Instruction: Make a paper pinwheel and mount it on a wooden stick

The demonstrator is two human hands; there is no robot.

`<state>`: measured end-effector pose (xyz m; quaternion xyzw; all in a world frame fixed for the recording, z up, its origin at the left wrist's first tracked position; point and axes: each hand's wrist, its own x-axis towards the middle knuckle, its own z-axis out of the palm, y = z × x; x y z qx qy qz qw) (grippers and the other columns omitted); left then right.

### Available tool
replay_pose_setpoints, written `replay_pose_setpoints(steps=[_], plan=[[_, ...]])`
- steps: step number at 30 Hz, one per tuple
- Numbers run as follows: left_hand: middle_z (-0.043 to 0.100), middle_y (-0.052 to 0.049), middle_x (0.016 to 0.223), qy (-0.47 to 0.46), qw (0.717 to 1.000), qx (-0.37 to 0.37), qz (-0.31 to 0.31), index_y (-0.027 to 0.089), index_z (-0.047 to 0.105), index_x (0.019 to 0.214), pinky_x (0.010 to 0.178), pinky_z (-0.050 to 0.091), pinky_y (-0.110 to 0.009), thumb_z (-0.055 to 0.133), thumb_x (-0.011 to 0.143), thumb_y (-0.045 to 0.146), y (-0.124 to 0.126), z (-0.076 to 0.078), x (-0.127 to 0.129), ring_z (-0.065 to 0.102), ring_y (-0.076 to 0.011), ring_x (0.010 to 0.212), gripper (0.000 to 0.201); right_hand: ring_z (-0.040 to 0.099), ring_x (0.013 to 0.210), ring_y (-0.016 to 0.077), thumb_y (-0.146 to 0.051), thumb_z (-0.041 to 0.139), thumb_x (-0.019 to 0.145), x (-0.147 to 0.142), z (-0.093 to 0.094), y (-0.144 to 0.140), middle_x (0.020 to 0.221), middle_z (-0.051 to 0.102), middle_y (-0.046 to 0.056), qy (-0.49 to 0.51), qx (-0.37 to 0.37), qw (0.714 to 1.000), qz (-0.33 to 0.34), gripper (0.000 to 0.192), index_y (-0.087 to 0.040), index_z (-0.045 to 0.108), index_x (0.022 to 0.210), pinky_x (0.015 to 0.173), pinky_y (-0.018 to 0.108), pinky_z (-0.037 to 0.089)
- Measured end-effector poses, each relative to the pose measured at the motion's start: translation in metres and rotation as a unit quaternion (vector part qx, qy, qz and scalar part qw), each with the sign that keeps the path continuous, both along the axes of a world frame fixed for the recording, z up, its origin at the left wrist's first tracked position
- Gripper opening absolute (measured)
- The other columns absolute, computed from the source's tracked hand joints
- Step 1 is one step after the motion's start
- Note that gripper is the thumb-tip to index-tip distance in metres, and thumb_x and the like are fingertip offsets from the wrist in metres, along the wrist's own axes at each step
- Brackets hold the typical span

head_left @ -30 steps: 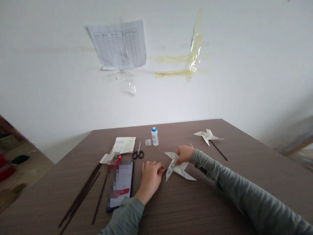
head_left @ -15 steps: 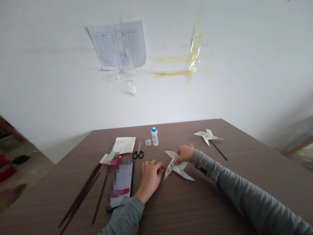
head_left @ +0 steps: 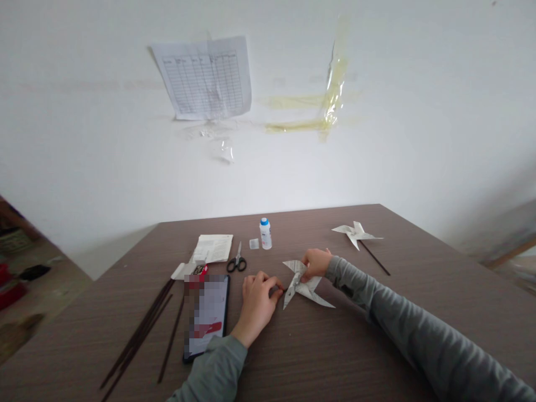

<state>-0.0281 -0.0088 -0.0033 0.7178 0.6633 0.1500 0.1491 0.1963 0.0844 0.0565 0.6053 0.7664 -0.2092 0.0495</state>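
Note:
A paper pinwheel (head_left: pixel 307 291) with printed blades lies on the table in front of me. My right hand (head_left: pixel 316 263) is closed on it near its centre, fingertips pressed to the paper. Just left of the pinwheel, my left hand (head_left: pixel 260 301) rests low with thumb and fingers pinched together. A short bit of thin dark stick (head_left: pixel 285 290) shows between those fingertips and the pinwheel; the rest of it is hidden by the hand. Whether the stick joins the pinwheel I cannot tell.
Left of my hands lie a phone (head_left: pixel 213 312), several dark sticks (head_left: pixel 140 332), a small red box (head_left: pixel 201 272), scissors (head_left: pixel 237 262) and a paper stack (head_left: pixel 213 247). Behind stands a blue-capped white bottle (head_left: pixel 265 235) beside a small clear piece (head_left: pixel 254 244). Another pinwheel (head_left: pixel 355 233) on a stick lies right.
The pinwheel has shifted very slightly right and down, and a bit of dark stick now shows beside my left fingertips. Both hands stay almost in place.

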Motion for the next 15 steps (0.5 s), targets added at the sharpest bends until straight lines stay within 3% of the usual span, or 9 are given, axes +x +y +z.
replay_pose_setpoints(steps=[10,15], plan=[[0.088,-0.009,0.136,0.005,1.0,0.008,0.001,0.036,0.103,0.122,0.13,0.055,-0.052,0.084,0.114,0.018,0.0002,-0.0017,-0.0002,0.076,-0.0354,0.141,0.028,0.088,0.142,0.0465,-0.027,0.104,0.089,-0.004,0.0063,-0.0034,0.123,0.102,0.007,-0.002,-0.008,1.0,-0.014,0.014,-0.03,0.105,0.103,0.146,0.071,0.048],[0.088,-0.01,0.139,0.006,1.0,-0.001,-0.001,0.035,0.103,0.126,0.131,0.055,-0.051,0.085,0.115,0.018,-0.0015,0.0033,0.0009,0.077,-0.0356,0.144,0.027,0.089,0.141,0.0456,-0.024,0.105,0.087,-0.0065,0.0034,-0.0028,0.118,0.102,0.007,-0.003,0.0,1.0,-0.015,0.011,-0.03,0.103,0.096,0.146,0.073,0.049]])
